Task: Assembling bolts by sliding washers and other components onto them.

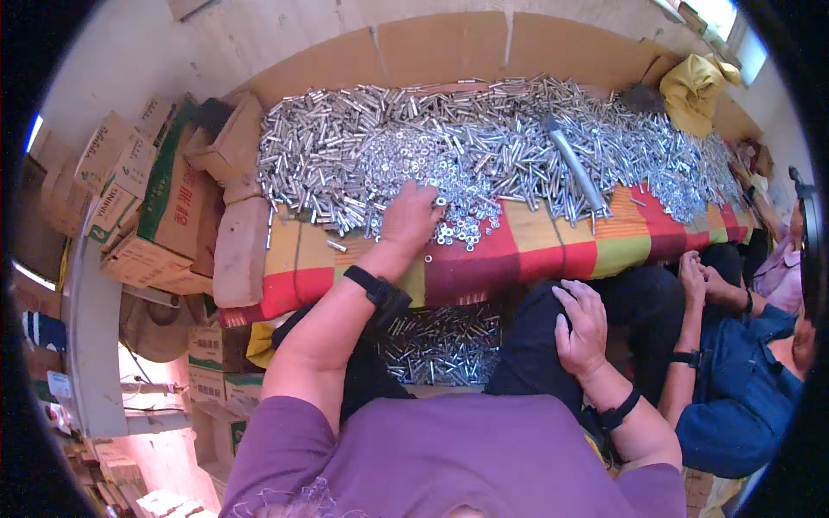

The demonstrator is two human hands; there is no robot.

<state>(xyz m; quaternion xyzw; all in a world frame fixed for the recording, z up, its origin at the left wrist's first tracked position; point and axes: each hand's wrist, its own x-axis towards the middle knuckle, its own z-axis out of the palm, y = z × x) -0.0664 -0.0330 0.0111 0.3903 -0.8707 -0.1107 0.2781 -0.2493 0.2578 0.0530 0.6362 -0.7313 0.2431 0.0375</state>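
Note:
My left hand (409, 217) reaches into a heap of small shiny washers and nuts (401, 155) on the cloth-covered table. Its fingers are curled and close together, with a metal washer (440, 202) at the fingertips. More loose rings (466, 229) lie just right of that hand. My right hand (581, 330) rests on my raised knee, holding nothing, its fingers stretched out. Around the ring heap spreads a thick layer of metal bolt-like pins and tubes (319, 142). A long grey metal tube (573, 166) lies on the pile to the right.
A checked cloth (544, 237) covers the table's front. Beneath it sits a container of metal pins (445, 345). Cardboard boxes (173, 216) are stacked at left. A yellow bag (691, 91) sits at far right. Close on my right, another person in blue (734, 406) sits with hands together.

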